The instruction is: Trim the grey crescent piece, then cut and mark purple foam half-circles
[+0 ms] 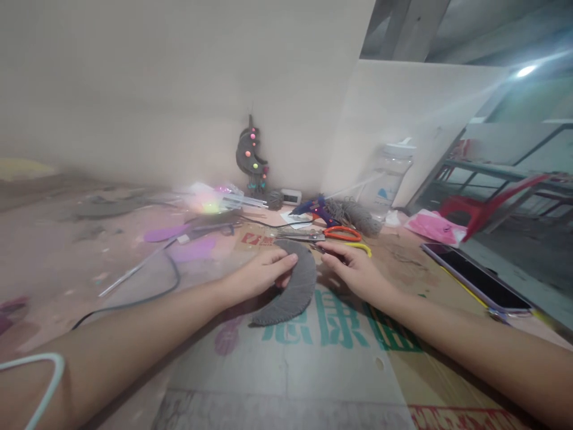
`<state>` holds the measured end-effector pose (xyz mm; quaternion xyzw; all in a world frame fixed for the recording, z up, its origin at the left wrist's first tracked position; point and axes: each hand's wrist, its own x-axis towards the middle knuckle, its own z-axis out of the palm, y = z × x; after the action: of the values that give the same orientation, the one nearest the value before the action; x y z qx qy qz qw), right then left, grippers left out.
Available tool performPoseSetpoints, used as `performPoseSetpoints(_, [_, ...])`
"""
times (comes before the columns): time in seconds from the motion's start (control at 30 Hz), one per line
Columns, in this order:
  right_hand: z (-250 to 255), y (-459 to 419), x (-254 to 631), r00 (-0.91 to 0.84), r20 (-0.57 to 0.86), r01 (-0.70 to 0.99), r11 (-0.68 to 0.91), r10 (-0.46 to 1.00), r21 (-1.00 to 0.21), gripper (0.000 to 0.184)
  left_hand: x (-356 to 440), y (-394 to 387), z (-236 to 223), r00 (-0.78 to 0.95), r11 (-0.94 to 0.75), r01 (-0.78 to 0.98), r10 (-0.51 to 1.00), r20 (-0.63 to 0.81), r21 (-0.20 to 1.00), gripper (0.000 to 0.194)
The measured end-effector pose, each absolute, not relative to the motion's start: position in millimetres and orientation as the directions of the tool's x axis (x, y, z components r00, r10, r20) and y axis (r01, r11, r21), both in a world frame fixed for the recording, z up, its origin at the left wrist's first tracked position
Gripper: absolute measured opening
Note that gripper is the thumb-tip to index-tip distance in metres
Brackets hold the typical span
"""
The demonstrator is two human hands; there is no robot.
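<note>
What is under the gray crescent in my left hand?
A printed surface with green characters shows around the gray crescent; the part it covers is hidden.

grey crescent: part-hidden by left fingers | yellow handle: part-hidden behind right fingers, perhaps scissors

My crescent was dark grey, patterned all over with fine lines. My scissors had orange handles and silvery blades; the curved handle near them was yellow. I saw a deep blue glue gun and grey yarn. Pink, orange and yellow-green balls dotted the dark grey ornament. My tan cardboard bore green characters. My phone showed black with a purplish edge; the plastic bag was pink and white, the chair red.
</note>
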<state>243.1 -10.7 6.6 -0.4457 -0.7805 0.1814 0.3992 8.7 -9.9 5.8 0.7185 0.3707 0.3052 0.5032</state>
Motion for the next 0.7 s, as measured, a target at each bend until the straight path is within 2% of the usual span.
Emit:
performPoseSetpoints(0.13, [7.1, -12.4, 243.0, -0.309, 0.478, 0.542, 0.566, 0.822, -0.621, 0.032, 9.3, -7.2, 5.8, 0.472, -0.213, 0.223, 0.877, 0.086, 0.951, 0.053])
performPoseSetpoints(0.4, [10.6, -16.3, 242.4, -0.366, 0.495, 0.539, 0.614, 0.788, -0.577, 0.031, 9.5, -6.9, 7.3, 0.457, -0.175, 0.198, 0.887, 0.067, 0.964, 0.052])
performPoseSetpoints(0.57, [13.7, -27.4, 242.2, -0.425, 0.554, 0.551, 0.690, 0.716, -0.469, 0.029, 8.1, -4.2, 2.9, 0.456, -0.121, 0.118, 0.888, 0.054, 0.986, 0.047])
performPoseSetpoints(0.7, [12.5, -35.1, 241.2, -0.558, 0.567, 0.514, 0.789, 0.606, -0.338, 0.024, 4.5, -3.0, 4.6, 0.445, -0.149, 0.140, 0.893, 0.072, 0.979, 0.038])
